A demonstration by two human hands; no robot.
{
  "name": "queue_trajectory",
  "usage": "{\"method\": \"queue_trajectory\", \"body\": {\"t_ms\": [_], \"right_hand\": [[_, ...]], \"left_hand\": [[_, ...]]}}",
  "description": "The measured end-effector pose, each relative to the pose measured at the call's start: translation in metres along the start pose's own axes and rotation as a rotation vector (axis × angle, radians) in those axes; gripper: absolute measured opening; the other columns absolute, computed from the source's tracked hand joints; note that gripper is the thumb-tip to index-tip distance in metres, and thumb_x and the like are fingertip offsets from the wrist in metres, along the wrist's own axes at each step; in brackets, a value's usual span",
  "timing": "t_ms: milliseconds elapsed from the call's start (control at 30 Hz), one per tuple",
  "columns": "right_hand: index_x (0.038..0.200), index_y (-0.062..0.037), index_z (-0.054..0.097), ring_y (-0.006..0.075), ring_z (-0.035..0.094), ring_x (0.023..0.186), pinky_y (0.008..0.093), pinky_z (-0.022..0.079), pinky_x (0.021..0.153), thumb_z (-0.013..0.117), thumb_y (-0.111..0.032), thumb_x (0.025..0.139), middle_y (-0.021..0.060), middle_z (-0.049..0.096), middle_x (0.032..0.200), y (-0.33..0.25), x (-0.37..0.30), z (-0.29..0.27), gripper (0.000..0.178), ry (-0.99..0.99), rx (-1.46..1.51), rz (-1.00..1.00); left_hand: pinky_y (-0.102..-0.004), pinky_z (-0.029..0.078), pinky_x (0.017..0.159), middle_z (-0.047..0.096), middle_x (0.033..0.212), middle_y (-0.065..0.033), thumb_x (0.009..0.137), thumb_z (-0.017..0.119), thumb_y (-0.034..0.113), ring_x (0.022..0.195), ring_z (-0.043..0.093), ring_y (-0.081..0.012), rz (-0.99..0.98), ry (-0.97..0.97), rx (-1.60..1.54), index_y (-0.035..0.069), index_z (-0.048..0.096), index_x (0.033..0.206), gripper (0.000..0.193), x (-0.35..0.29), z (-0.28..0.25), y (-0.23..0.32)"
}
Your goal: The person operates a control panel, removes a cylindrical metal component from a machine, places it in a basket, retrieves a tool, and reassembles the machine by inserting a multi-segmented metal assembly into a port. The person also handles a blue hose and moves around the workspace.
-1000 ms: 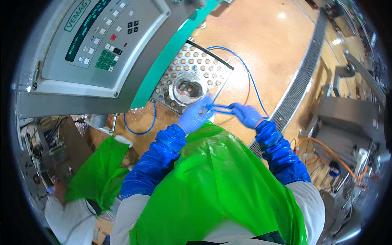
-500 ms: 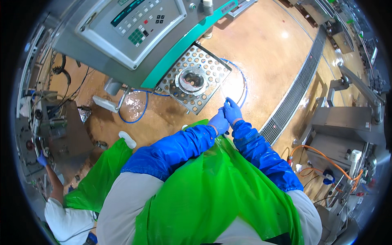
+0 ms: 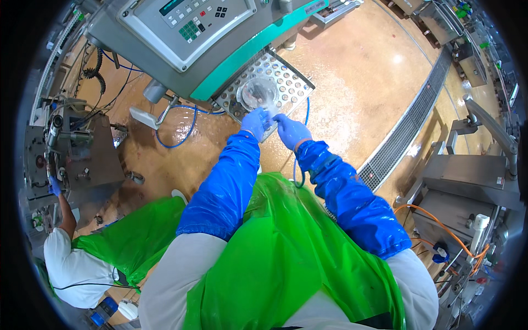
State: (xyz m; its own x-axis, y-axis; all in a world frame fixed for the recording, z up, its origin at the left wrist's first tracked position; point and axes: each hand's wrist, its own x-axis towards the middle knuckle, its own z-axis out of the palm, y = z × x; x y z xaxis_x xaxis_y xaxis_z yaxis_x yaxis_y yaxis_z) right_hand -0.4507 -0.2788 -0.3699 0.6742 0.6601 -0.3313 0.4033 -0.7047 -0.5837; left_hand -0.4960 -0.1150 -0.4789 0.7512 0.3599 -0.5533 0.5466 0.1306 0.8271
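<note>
My blue-gloved left hand [image 3: 256,123] is closed just below a round metal ring-shaped part [image 3: 255,92] on a perforated metal plate [image 3: 292,84]. What its fingers hold is hidden. My blue-gloved right hand [image 3: 293,132] is close beside it, fingers pointing left and closed. A blue hose [image 3: 300,179] loops below the right hand; its end seems to be in that hand, though the grip hides it. Whitish water spray [image 3: 270,108] spreads from between the hands over the ring, blurring its outline and opening.
The grey machine with a keypad panel [image 3: 190,27] and teal edge rises ahead. A floor drain grate [image 3: 404,129] runs along the right of the wet floor, near steel equipment [image 3: 467,173] and an orange hose [image 3: 440,220]. Another person [image 3: 82,267] in a green apron works at left.
Both hands have moved forward and left, from in front of my apron to the plate's near side, and have separated slightly. Spray now covers the metal ring, which was clearly visible before.
</note>
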Motion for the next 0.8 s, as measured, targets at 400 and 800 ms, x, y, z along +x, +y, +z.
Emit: {"method": "queue_trajectory", "body": {"t_ms": [400,800], "right_hand": [[0.125,-0.0155,0.058,0.0142,0.056,0.060,0.0346,0.053,0.057,0.040,-0.021,0.102,0.0066,0.056,0.071,0.008,0.039,-0.005,0.029,-0.298,0.519,0.222],[0.124,-0.0166,0.056,0.0435,0.066,0.088,0.0507,0.051,0.081,0.043,-0.021,0.100,0.0230,0.068,0.095,0.001,0.055,-0.014,0.028,-0.156,0.125,-0.079]], "left_hand": [[-0.0474,0.026,0.117,0.032,0.156,-0.0148,0.088,0.059,0.024,0.148,0.020,-0.0324,0.377,0.217,1.175,0.001,0.033,0.148,0.069,0.027,-0.030,-0.022],[-0.0561,0.013,0.119,0.040,0.150,-0.0097,0.088,0.057,0.030,0.148,0.019,-0.0322,0.612,-0.008,1.626,0.012,0.040,0.147,0.064,0.100,-0.080,-0.005]]}}
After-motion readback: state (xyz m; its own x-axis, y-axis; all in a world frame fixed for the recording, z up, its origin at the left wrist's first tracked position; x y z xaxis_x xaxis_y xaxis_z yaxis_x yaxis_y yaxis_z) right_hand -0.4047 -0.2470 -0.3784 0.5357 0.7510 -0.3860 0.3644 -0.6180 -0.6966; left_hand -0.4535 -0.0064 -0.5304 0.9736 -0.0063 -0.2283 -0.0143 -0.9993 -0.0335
